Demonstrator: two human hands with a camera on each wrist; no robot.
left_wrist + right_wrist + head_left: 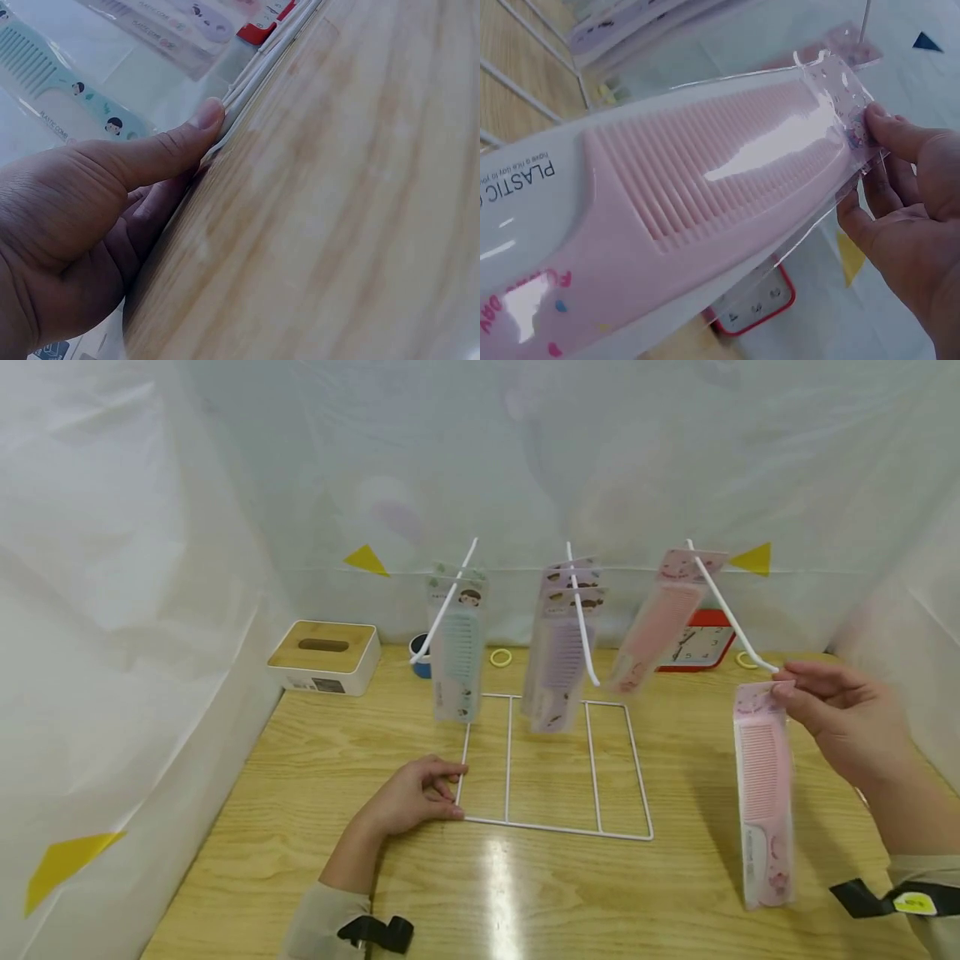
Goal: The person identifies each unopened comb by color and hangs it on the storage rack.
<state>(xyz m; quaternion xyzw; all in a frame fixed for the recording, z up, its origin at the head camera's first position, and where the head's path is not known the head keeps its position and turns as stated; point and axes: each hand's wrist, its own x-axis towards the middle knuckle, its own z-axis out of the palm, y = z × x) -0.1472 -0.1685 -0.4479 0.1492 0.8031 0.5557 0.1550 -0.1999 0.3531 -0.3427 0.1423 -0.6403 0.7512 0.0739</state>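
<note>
At the far left a tissue box point(324, 656) sits by the counter's point(300, 760) back edge, against the plastic sheeting. The left hand point(411, 797) rests on the counter, thumb and curled fingers gripping the near left corner of the white wire rack point(551, 827). Bare wood lies in front of the rack's base. On its three prongs hang a green comb point(456, 656), purple combs point(558, 656) and a pink one point(652, 627), crowding the middle. Behind stands a red clock point(701, 643). At right, the right hand point(847, 714) pinches the top of a packaged pink comb point(763, 793) just beside the rightmost prong's tip, hanging above the counter.
</note>
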